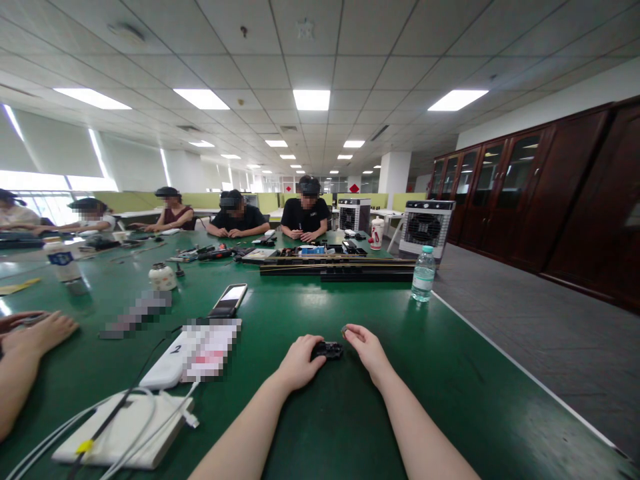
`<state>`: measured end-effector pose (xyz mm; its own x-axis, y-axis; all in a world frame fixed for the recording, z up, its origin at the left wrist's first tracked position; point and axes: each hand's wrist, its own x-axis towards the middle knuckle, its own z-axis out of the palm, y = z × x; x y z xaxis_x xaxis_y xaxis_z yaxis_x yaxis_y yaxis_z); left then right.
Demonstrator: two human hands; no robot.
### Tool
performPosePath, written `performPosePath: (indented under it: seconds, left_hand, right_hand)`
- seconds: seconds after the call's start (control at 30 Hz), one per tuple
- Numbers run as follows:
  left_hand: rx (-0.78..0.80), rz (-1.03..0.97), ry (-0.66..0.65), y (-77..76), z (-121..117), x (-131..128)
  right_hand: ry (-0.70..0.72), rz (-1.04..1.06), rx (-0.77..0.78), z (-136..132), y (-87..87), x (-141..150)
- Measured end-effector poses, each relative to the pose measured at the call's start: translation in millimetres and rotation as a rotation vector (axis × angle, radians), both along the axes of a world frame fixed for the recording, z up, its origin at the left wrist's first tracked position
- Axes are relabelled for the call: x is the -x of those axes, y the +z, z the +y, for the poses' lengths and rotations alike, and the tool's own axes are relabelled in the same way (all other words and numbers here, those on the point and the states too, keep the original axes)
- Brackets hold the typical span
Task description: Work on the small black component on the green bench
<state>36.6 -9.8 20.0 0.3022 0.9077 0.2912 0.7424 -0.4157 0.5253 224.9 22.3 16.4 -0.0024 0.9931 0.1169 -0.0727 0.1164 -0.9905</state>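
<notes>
Left hand (299, 363) is curled over the near end of a small black part (327, 349), fingers closed loosely on it and pinning it to the green counter (450, 387). Right hand (367, 347) sits just beside the part's other end, thumb and forefinger pinched shut on some tiny dark bit (345, 330); too small to tell what it is. The black part lies flat on the counter right between the two hands, dead centre near the front edge.

My read on handling: it looks like hard plastic or metal, light and stiff, no give to it. Probably a bit fiddly and easy to skid on that smooth counter, so gripping it by the long sides with the fingertips seems the safest bet. The tiny bit looks like the kind of thing that rolls away if you let go.

Around it, going left to right: another person's hand (37, 333) resting on the counter at the far left, a white box with cables (120, 433), a white power bank (167, 367), a phone (229, 300) further back, then a water bottle (424, 273) well off to the right near the counter edge. More people sit working at the far end.
</notes>
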Motion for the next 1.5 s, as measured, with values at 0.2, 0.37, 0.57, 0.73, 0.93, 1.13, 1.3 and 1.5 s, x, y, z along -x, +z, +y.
performPosePath:
  seconds: [0.2,0.37,0.57,0.73,0.93,1.13,1.3,1.5]
  left_hand:
    - [-0.002,0.003,-0.002,-0.5,0,0]
    - [0.002,0.014,0.002,-0.4,1,0]
    - [0.0,0.038,0.009,-1.4,2,0]
    - [-0.006,0.037,0.011,-1.7,1,0]
    - [-0.007,0.036,0.009,-2.6,3,0]
    - [-0.016,0.037,0.001,-4.1,3,1]
    - [-0.027,0.032,0.001,-5.8,4,0]
    - [-0.028,0.038,0.007,-6.0,4,0]
  right_hand:
    - [-0.012,0.013,0.006,0,-0.1,0]
    - [-0.013,0.02,0.001,0,-0.2,0]
    - [0.0,0.036,-0.025,-3,3.8,3]
    - [0.027,-0.018,-0.086,-6,5.9,6]
    - [0.062,-0.261,-0.204,-9,4.9,7]
    - [0.057,-0.572,-0.316,-18,10.7,7]
    - [0.127,-0.771,-0.369,-22,13.3,7]
    - [0.166,-0.897,-0.389,-22,11.6,8]
